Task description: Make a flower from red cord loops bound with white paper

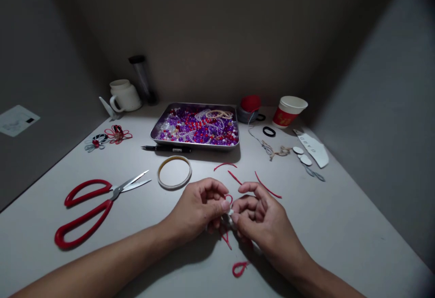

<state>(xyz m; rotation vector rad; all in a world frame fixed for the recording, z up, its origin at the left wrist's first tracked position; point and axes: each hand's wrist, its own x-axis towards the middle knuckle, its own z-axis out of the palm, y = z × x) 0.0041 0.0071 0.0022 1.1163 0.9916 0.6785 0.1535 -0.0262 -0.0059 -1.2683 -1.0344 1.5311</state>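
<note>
My left hand [200, 205] pinches a red cord [229, 197] that rises in a small loop above the thumb. Close against it, my right hand [260, 216] has thumb and fingers closed on a small whitish piece [228, 218], partly hidden between both hands; its kind is unclear. Red strands hang below the fingers. Nearer me lies a knotted loop of red cord [239, 269]. Loose cut pieces of red cord [268, 185] lie just beyond my hands. To the left rest red-handled scissors [113, 193] with the blades slightly apart, beside a roll of tape [159, 178].
A metal tray [195, 145] of purple, red and clear beads stands at the back, with a black pen [166, 149] before it. Cord flowers [118, 134] lie left, near a white mug [127, 96]. At right are a paper cup [288, 112], red and grey spools [250, 104] and a white card [311, 148].
</note>
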